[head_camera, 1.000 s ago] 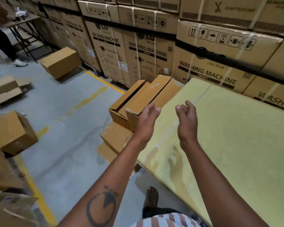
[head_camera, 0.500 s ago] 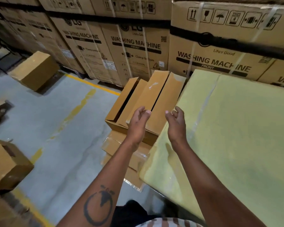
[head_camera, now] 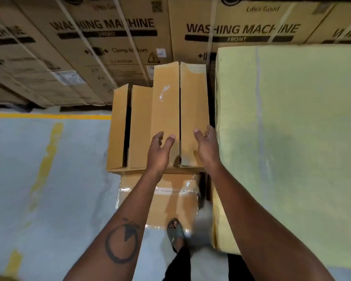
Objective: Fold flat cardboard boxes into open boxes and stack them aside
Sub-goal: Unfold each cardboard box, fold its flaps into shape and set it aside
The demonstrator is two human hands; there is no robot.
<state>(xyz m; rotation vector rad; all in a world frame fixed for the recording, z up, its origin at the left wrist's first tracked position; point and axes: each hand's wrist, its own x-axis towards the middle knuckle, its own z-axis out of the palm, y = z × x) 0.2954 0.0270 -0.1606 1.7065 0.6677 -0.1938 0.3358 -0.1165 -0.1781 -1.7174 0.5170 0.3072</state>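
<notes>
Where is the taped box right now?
In the head view, the taped box sits low in the centre, under the open boxes, left of the yellow-green sheet, between the forearms.

Both hands advanced from above the table edge: left hand (head_camera: 159, 153) and right hand (head_camera: 207, 148) now over the top folded box (head_camera: 166, 110), fingers loosely spread, empty.

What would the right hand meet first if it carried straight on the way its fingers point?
Probably the right hand would meet the raised cardboard flap just ahead of its fingertips; depth is unclear, so contact may be close already.
</notes>
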